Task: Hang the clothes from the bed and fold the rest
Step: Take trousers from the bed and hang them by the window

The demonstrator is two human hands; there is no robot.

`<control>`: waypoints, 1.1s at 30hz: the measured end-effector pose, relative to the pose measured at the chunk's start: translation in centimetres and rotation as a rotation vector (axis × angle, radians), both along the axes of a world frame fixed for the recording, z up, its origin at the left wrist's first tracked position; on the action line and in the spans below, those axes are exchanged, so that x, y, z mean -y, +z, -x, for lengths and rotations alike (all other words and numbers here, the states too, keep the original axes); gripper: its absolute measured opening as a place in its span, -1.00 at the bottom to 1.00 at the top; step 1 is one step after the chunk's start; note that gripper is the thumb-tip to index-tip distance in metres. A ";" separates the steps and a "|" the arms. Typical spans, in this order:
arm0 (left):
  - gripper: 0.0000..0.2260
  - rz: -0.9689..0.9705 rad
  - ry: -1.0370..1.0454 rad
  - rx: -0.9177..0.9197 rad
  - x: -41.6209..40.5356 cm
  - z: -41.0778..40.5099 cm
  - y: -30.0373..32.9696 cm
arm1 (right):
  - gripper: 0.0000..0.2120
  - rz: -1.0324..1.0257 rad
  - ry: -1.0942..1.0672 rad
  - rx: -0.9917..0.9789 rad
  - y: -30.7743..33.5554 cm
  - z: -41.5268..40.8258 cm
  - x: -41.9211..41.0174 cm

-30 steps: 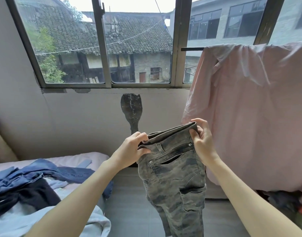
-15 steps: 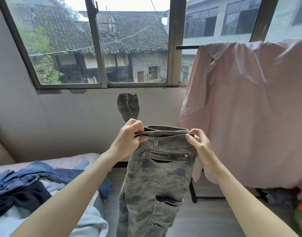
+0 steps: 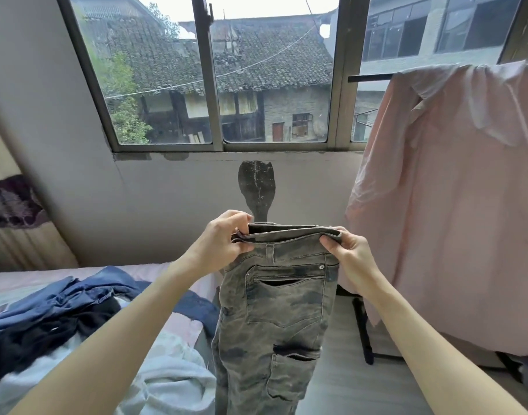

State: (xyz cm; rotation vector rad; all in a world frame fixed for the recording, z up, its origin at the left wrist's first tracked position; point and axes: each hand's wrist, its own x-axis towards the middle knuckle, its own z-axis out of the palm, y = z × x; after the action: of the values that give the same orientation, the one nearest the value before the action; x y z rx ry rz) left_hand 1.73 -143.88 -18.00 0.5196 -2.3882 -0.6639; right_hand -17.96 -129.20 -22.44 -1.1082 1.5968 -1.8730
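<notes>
Denim, washed grey with a camouflage mottle, makes up the cargo jeans (image 3: 274,319) that hang at the lower centre of the frame, held up in the air between the bed (image 3: 179,322) at lower left and the pink shirt (image 3: 454,205) draped over a dark rail (image 3: 367,78) at right. The cloth looks thick and fairly heavy, soft enough to fall straight yet firm along the doubled waistband, which is the sound place to hold it: the seams there should bear the weight without slipping. The left hand (image 3: 224,238) pinches the left end of the waistband, thumb toward the person and fingers curled over the far side. The right hand (image 3: 351,254) grips the right end in the same manner, thumb on the near face. Both forearms reach forward and up from the bottom corners, wrists about level, so the band lies nearly flat. Blue, black and pale garments (image 3: 62,313) lie heaped on the bed.
</notes>
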 end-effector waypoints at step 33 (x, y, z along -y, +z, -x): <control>-0.93 -0.524 0.419 -0.041 -7.9 -19.1 0.9 | -0.85 0.046 0.410 -0.182 1.9 -17.6 10.6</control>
State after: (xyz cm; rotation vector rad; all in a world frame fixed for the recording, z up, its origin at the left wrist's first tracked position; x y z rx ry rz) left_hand 20.82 -136.01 -17.13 1.1710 -1.9592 -1.0864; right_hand -0.41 -139.79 -20.55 -1.5301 1.2948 -1.5799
